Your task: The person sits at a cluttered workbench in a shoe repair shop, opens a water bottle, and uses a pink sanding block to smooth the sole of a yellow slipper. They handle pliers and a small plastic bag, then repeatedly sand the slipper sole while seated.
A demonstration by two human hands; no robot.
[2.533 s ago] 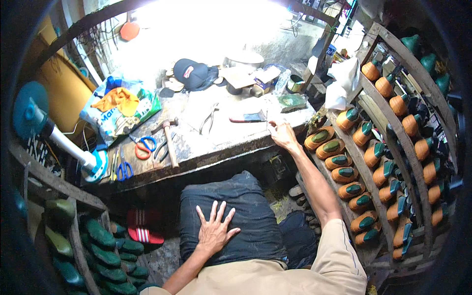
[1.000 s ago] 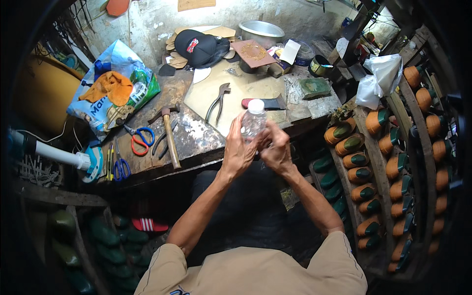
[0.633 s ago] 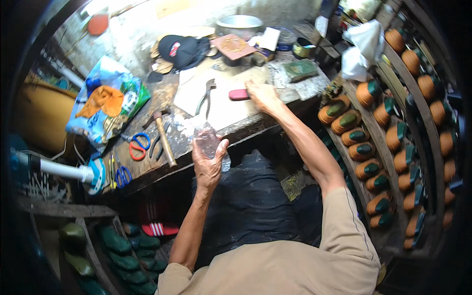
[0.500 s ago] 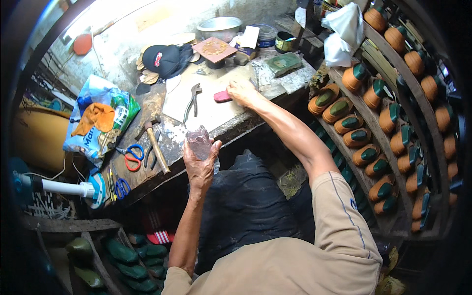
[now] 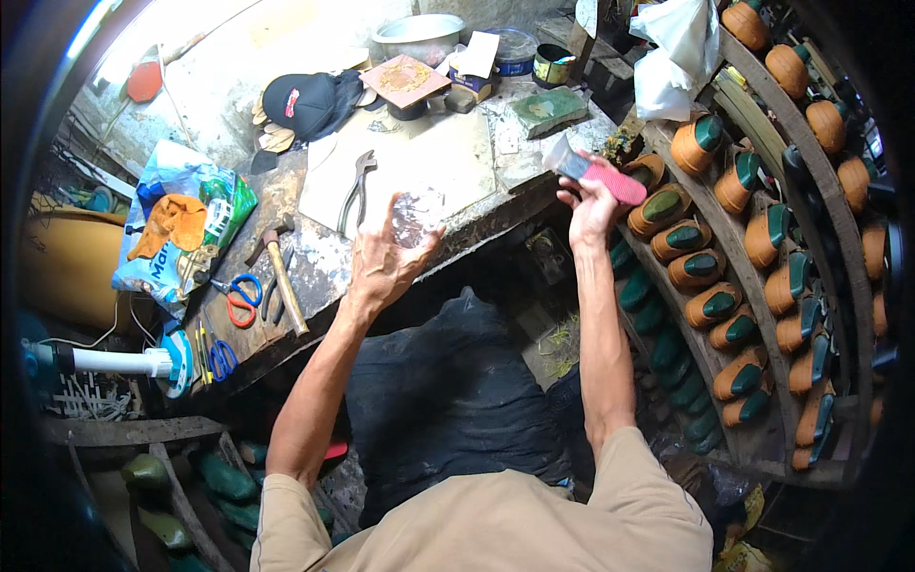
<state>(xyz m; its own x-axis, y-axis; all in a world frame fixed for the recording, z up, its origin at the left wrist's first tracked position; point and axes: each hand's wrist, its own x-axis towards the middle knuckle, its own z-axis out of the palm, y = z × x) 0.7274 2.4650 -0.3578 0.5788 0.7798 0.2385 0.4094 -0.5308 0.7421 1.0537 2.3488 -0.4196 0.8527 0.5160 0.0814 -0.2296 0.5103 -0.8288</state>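
Observation:
My left hand (image 5: 381, 272) is raised over the front edge of the workbench, its thumb and index finger spread around a clear, crinkled plastic piece (image 5: 416, 212) through which the bench shows. Out to the right, my right hand (image 5: 593, 212) grips a flat red piece with a textured face (image 5: 624, 183). A grey and pale, partly see-through part sticks out from its upper left end; I cannot tell its exact kind. Closest to my left hand on the bench lie pincers (image 5: 355, 191). A hammer (image 5: 283, 281) rests farther left.
Blue-and-red scissors (image 5: 238, 296) and blue-handled scissors (image 5: 222, 360) lie at the left. Behind the pale board (image 5: 457, 157) are a dark cap (image 5: 300, 105), a square tile (image 5: 405, 78) and a metal basin (image 5: 419, 36). Racks of brown-and-green shoe forms (image 5: 713, 305) stand close at right.
My right hand has lifted the red piece off the bench and swung right with it. My left hand has turned and moved slightly up, still with the clear plastic.

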